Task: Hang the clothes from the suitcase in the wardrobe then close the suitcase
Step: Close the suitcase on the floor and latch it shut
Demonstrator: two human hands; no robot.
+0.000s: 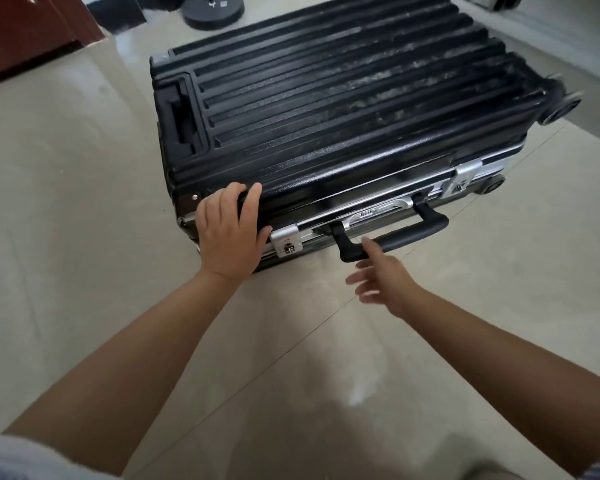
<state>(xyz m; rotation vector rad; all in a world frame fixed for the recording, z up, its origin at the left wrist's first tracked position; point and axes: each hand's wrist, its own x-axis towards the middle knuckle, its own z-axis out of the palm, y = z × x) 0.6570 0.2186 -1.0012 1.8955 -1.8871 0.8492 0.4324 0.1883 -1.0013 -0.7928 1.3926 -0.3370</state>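
On the floor at twelve o'clock, the suitcase (343, 109) is lying shut, our left hand (227, 230) resting flat on its near-left corner while our right hand (383, 280), fingers spread and holding nothing, is nearing the side handle (395, 233) running nine-to-three.

Beyond the fingers (253, 194) of the left hand (227, 233), the suitcase (343, 98) was black with raised parallel ribs and greyish scuff marks. Its latches (286, 240) and frame were silver; the carry handle (392, 233) by the right hand (383, 282) was black. The floor (66, 202) was glossy beige tile, and the sleeve (18, 459) was pale blue.
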